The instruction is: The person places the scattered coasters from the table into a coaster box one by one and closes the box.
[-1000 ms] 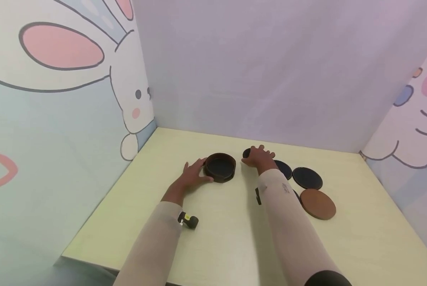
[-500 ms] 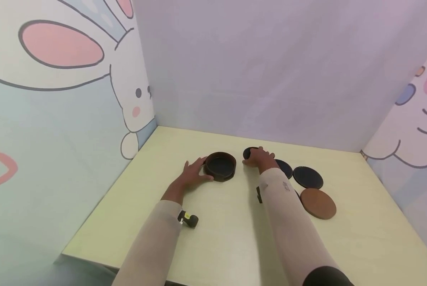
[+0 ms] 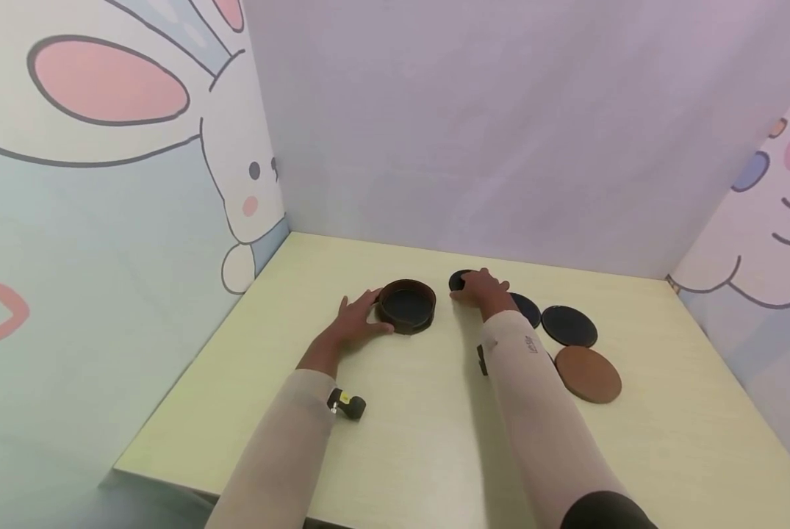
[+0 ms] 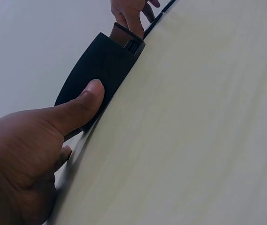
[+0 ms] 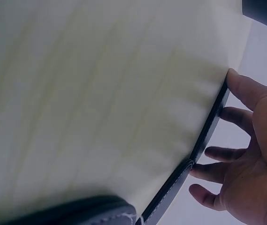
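Observation:
My left hand [image 3: 355, 319] holds the side of a round, dark coaster holder [image 3: 411, 325] with a brown inner rim. In the left wrist view the thumb [image 4: 93, 91] lies along its black outer wall, and the other fingers are partly hidden behind it. To the right, my right hand [image 3: 483, 289] reaches over a round black coaster [image 3: 458, 282] that lies flat on the table. In the right wrist view the thumb tip sits at one end of this coaster's edge [image 5: 212, 115], with the fingers spread loosely along it. The hand covers much of the coaster in the head view.
More black coasters [image 3: 569, 326] and a brown one [image 3: 589, 375] lie flat on the right of the pale table [image 3: 408, 441]. My right forearm partly covers others. A plain curtain [image 3: 474, 132] rises behind the table, with cartoon-printed walls [image 3: 137, 220] at the sides.
The black coaster under my right hand has come down from a slight tilt to lie flat, and more of its top shows. My left hand and the holder stay in place.

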{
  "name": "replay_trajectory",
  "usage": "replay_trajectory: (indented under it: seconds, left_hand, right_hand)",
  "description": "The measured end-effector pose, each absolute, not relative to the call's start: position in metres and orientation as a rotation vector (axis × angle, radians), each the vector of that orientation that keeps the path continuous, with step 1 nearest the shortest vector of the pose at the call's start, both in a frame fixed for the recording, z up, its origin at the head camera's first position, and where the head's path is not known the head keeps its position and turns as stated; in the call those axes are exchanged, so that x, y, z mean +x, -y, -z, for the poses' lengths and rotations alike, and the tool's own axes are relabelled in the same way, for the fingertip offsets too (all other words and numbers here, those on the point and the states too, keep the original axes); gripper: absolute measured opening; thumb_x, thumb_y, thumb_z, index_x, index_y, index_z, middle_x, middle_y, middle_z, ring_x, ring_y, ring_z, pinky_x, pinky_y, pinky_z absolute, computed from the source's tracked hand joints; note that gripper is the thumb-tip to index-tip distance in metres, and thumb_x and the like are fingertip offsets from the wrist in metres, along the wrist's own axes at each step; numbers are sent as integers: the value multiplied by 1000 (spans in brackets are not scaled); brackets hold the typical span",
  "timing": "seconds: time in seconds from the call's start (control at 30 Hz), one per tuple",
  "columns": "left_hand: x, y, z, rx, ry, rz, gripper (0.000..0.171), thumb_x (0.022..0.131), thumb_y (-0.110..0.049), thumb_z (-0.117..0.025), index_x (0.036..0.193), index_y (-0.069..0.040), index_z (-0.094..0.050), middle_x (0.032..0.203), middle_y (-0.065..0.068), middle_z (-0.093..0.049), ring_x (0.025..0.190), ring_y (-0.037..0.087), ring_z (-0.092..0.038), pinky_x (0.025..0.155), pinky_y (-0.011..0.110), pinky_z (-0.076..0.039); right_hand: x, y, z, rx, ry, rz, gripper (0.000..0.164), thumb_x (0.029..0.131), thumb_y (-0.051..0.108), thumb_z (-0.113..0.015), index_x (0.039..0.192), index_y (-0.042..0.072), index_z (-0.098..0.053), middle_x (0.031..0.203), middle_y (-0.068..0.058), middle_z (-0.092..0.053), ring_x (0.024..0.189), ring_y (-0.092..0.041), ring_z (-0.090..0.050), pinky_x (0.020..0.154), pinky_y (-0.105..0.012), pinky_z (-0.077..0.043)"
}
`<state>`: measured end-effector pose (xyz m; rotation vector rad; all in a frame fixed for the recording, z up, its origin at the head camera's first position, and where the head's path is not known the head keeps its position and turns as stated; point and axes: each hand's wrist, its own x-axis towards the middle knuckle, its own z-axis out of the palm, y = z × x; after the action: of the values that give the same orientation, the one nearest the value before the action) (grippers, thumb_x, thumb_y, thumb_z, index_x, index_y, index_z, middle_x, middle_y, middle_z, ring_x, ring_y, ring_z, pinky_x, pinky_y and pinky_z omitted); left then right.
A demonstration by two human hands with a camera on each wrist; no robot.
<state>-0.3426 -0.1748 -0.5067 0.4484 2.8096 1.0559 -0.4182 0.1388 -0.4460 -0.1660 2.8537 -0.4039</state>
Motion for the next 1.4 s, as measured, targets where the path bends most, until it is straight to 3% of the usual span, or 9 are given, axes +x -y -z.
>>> replay_trajectory:
  seconds: [0.33,0.53,0.77,1.03,1.4]
  left_hand:
    - [-343,172,507,474,-2811,-1080,98,98,-53,-78,176,-26,-25,182,0,-31,174,28,-14,140,57,15]
    - [-344,170,507,459,-2807,-1070,97,99,-54,-77,176,-27,-25,182,0,-29,174,26,-13,140,55,16]
    - [-341,170,505,438,-2792,-1077,98,99,-53,-77,176,-26,-24,183,1,-28,174,27,-12,140,55,16]
    - [-340,172,505,425,-2793,-1058,98,99,-54,-77,176,-27,-23,183,0,-28,174,25,-12,140,54,17]
    - [-339,175,503,452,-2821,-1056,99,99,-55,-76,176,-24,-22,183,2,-28,174,28,-14,140,56,15]
  right_hand:
    - [-421,-140,448,-149,-2863,462,69,108,41,-57,168,10,-41,169,-36,-35,155,-63,-32,128,-78,-21]
    - [-426,-142,454,-111,-2918,536,73,99,39,-63,162,6,-47,156,-35,-42,140,-58,-42,120,-75,-29]
    - [-430,-142,456,-162,-2953,563,84,91,49,-67,162,8,-47,150,-35,-48,139,-54,-38,118,-74,-29]
    - [-433,-138,454,-192,-2945,496,85,94,59,-65,163,12,-51,150,-32,-51,140,-51,-34,118,-73,-28]
    - [-424,-136,447,-242,-2978,499,83,99,58,-62,163,7,-50,150,-32,-49,141,-50,-37,118,-69,-42]
